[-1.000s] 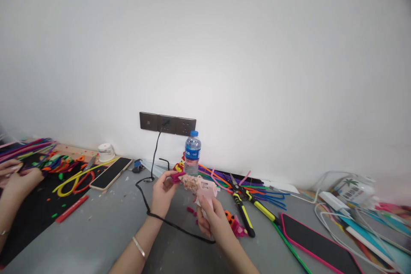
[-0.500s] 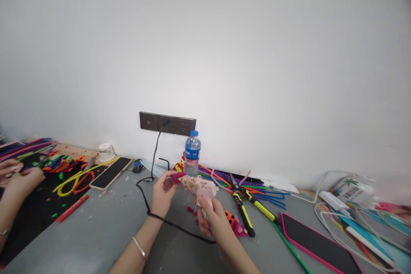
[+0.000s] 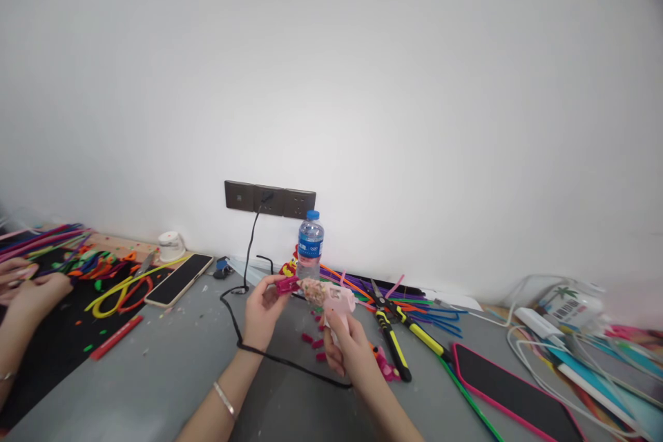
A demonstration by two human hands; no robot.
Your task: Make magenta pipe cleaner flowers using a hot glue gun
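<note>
My left hand (image 3: 263, 312) pinches a small dark-pink fuzzy piece (image 3: 286, 284), which looks like pipe cleaner. Wrapped round the handle of a pale pink glue gun (image 3: 339, 300) is my right hand (image 3: 346, 345). The gun's nozzle end, crusted with lumpy residue, points left at the pink piece; whether they touch I cannot tell. A black cord (image 3: 290, 364) runs from the gun across my left wrist. Several dark-pink bits (image 3: 313, 340) lie on the grey table beneath the gun. An orange and pink fuzzy object (image 3: 386, 364) is partly hidden behind my right hand.
A water bottle (image 3: 311, 248) stands by the wall below a socket strip (image 3: 269, 199). Yellow-black pliers (image 3: 394, 338), pipe cleaners (image 3: 440, 318) and a pink-edged phone (image 3: 512, 390) lie rightward. Another phone (image 3: 180, 279) and a red stick (image 3: 117, 337) lie left, near another person's hands (image 3: 39, 286).
My right hand has drawn the glue gun slightly right, away from the pink piece. More of that piece and of the bits on the table now shows.
</note>
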